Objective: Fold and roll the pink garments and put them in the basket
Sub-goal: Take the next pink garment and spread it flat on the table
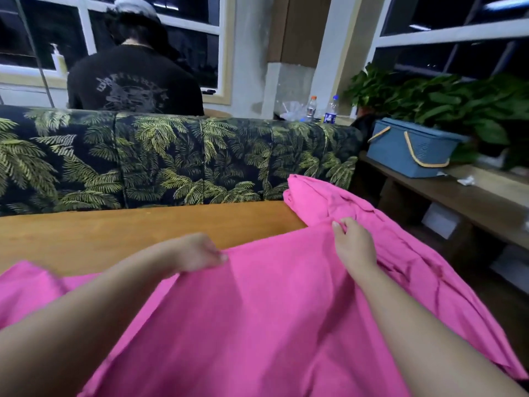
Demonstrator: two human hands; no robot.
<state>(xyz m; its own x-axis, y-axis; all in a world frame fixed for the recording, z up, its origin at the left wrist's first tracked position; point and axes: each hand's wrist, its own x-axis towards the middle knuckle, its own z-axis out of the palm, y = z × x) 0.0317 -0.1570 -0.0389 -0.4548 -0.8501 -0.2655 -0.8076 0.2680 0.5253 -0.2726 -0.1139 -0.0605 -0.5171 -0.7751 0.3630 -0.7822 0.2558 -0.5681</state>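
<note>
A large pink garment (pixel 266 310) is spread over the near part of the wooden table (pixel 143 227) and spills off its right end. Another bunch of pink cloth (pixel 320 196) is heaped at the table's far right corner. My left hand (pixel 200 252) pinches the garment's far edge near the middle of the table. My right hand (pixel 355 245) grips a fold of the same cloth further right, near the heap. The blue basket (pixel 412 150) with tan handles stands on a low shelf at the right, apart from both hands.
A sofa with a palm-leaf print (pixel 171 156) runs behind the table. A person in a black shirt (pixel 134 81) sits beyond it, back turned. Two bottles (pixel 322 110) stand on a ledge. Potted plants (pixel 458 101) crowd behind the basket. A wooden shelf (pixel 472 202) runs along the right.
</note>
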